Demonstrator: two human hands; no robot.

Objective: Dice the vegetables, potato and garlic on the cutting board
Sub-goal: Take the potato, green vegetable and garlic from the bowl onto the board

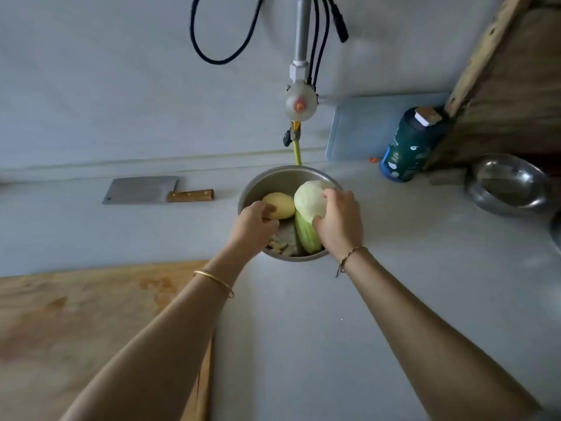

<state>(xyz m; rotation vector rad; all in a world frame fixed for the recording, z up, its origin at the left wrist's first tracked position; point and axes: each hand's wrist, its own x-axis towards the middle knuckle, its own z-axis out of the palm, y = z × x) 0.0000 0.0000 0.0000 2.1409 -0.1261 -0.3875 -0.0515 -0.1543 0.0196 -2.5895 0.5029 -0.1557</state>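
A steel bowl stands on the grey counter and holds a peeled yellow potato, a pale green cabbage piece, a peeled cucumber and several garlic cloves. My left hand reaches into the bowl and curls its fingers on the potato. My right hand grips the cabbage from the right side. A wooden cutting board lies at the near left. A cleaver with a wooden handle lies flat on the counter to the left of the bowl.
A dark bottle stands at the back right beside a leaning grey board. An empty steel bowl sits far right. A gas regulator with a yellow hose hangs on the wall behind the bowl.
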